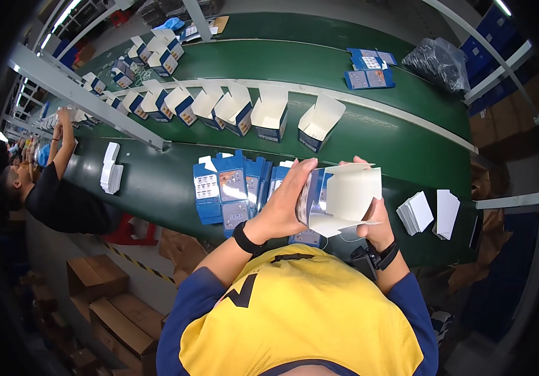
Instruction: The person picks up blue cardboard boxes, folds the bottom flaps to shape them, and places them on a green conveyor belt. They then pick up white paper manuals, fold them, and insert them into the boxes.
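Between my two hands, close in front of my body, is a small carton [348, 192] with a white inside, its open end tipped toward me. My left hand [286, 203] wraps the blue printed side, thumb up along the edge. My right hand [375, 219] grips the opposite side, its fingers partly hidden behind the white wall. Under and left of my left hand lies a pile of flat blue cartons [219, 188], overlapping on the green table. The carton's far side is hidden.
A row of opened cartons [269, 113] stands on the green belt [395, 131] beyond. White folded inserts [415, 213] lie right, more white pieces [111, 172] left. Flat blue cartons [369, 69] lie far right near a plastic bag [437, 61]. A co-worker [56, 182] works at left; cardboard boxes [122, 323] stand below.
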A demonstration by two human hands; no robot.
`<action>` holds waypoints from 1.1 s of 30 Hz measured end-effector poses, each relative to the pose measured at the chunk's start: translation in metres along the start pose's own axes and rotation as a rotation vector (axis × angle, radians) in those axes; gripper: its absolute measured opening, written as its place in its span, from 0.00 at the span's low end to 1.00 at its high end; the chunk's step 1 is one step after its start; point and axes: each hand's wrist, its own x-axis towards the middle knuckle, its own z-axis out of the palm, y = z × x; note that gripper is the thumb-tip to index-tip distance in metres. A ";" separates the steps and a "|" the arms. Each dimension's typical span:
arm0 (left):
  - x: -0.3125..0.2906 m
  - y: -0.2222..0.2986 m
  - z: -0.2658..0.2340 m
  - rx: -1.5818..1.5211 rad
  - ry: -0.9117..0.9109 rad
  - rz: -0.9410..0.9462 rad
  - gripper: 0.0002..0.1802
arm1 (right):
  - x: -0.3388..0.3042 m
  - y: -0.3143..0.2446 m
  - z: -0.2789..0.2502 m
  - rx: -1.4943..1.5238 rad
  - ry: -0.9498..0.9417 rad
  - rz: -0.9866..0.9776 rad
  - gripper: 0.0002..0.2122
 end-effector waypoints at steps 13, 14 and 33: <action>0.001 0.004 0.021 0.177 0.083 0.298 0.37 | 0.001 -0.003 -0.001 -0.108 0.128 -0.091 0.35; 0.002 0.006 0.021 0.157 0.084 0.286 0.34 | 0.000 -0.003 -0.004 -0.108 0.126 -0.089 0.35; 0.009 0.014 0.017 -0.074 0.045 0.171 0.42 | -0.003 -0.016 -0.010 -0.498 0.098 -0.138 0.24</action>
